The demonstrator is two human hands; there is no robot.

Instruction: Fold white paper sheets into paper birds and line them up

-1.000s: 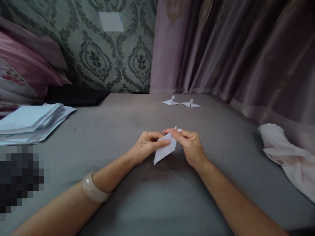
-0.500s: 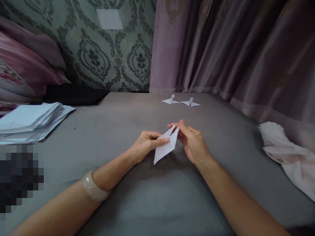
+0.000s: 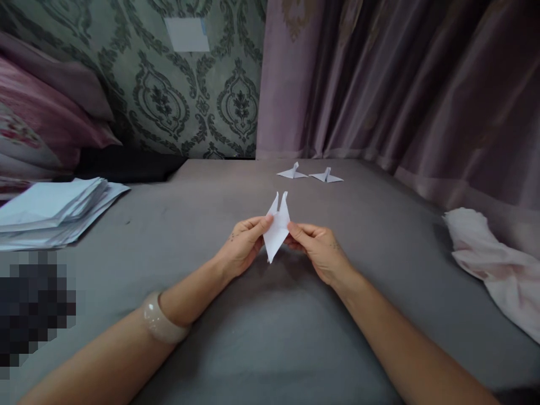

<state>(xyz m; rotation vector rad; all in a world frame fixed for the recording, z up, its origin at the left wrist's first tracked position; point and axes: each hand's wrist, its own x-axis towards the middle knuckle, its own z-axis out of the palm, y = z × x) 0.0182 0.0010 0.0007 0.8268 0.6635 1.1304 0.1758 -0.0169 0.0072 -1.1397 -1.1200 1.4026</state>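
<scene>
Between my hands is a white folded paper (image 3: 277, 229), diamond-shaped, with two narrow points split apart at its far end and a single tip toward me. My left hand (image 3: 247, 242) pinches its left edge, thumb on top. On the opposite edge my right hand (image 3: 316, 247) pinches it, also thumb on top; the fingers beneath are partly hidden. Farther back on the grey cloth (image 3: 219, 191) stand two finished-looking origami birds with spread wings, a left one (image 3: 292, 171) and a right one (image 3: 326, 176).
A stack of white paper (image 3: 54, 211) lies at the left, before a black item (image 3: 126, 163) and pink bedding (image 3: 54, 107). A pale crumpled cloth (image 3: 493, 259) lies at the right. Patterned wall (image 3: 164, 101) and purple curtain (image 3: 291, 84) border the back.
The folded paper has turned upright and shifted slightly left and away from me. My right hand has moved from the paper's far points down to its right edge.
</scene>
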